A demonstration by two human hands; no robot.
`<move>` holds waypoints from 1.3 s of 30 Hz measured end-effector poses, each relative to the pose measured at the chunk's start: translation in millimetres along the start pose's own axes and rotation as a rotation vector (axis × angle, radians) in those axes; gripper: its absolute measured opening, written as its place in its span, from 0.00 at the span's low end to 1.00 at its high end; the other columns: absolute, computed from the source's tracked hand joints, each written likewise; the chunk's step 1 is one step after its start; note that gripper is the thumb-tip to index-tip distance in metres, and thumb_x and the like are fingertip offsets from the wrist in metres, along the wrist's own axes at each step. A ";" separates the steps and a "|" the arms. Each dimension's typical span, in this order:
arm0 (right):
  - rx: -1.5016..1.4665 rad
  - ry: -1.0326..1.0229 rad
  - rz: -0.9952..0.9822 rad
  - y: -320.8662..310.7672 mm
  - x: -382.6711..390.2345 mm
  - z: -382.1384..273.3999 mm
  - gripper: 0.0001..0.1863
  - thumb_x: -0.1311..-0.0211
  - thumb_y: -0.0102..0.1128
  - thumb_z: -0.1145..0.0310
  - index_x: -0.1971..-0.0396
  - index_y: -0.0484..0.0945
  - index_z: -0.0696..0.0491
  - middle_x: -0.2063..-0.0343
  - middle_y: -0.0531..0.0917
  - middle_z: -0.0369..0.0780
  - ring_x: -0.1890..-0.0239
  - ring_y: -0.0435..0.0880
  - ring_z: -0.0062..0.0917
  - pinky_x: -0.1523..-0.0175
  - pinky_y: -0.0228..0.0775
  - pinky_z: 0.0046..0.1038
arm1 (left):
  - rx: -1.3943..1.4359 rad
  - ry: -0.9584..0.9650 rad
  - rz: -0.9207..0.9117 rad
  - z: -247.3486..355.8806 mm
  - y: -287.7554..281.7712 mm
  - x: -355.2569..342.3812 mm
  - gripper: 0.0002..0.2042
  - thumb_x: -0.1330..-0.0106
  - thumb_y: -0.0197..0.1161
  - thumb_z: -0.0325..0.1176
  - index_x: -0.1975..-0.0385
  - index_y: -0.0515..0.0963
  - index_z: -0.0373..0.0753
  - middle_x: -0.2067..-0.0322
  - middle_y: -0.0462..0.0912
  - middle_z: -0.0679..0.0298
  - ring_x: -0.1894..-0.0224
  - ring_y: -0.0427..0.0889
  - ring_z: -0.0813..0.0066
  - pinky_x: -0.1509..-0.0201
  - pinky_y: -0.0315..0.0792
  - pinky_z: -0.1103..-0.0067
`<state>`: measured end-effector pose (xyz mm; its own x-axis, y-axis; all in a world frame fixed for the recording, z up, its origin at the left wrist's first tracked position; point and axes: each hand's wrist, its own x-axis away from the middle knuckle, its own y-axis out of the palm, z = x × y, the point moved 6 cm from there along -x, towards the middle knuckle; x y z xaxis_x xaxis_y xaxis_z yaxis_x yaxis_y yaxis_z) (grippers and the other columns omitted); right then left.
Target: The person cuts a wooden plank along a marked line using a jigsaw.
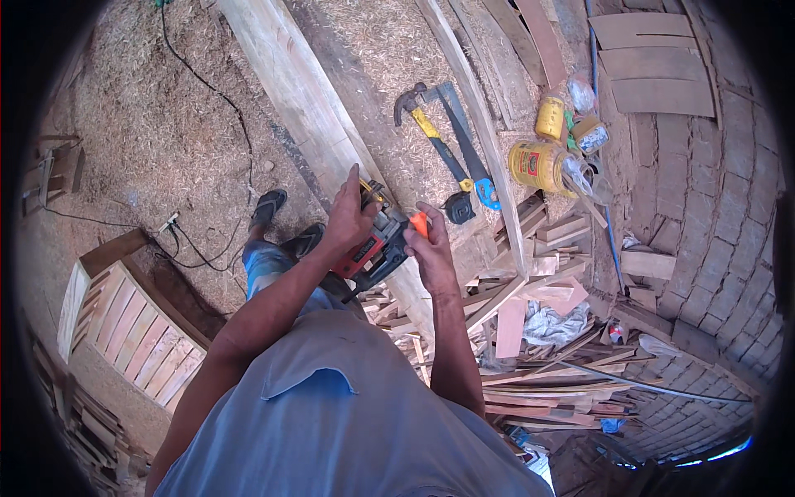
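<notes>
A red and black power tool, which looks like an electric planer, sits at the near part of a long pale plank. My left hand grips its far end, next to a yellow part, with the fingers partly stretched along it. My right hand is closed around an orange handle on the tool's right side. Whatever the handle ends in is hidden. To the right of the plank lie a hammer with a yellow and black handle, a handsaw with a blue grip and a black tape measure.
Yellow plastic jars stand at the right beside a narrow board. Wood offcuts pile up near right. A slatted wooden piece is at the left. A black cord crosses the shavings-covered floor. A brick wall borders the right.
</notes>
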<state>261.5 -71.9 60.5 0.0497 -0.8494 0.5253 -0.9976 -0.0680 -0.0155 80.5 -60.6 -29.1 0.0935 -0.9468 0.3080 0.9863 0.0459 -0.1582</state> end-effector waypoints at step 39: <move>1.740 -0.497 -0.162 78.5 -22.2 -43.8 0.10 0.34 0.66 0.66 0.58 0.81 0.54 0.63 0.88 0.49 0.58 0.88 0.44 0.51 0.78 0.44 | 0.015 0.010 0.056 -0.8 -0.2 4.7 0.46 0.36 0.69 0.27 0.20 0.49 0.32 0.44 0.75 0.39 0.39 0.75 0.38 0.32 0.69 0.55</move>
<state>179.9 -35.4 84.9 0.4633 -0.8174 0.3423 0.1852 -0.2884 -0.9394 80.6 -65.2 -28.4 0.1472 -0.9456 0.2901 0.9816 0.1035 -0.1607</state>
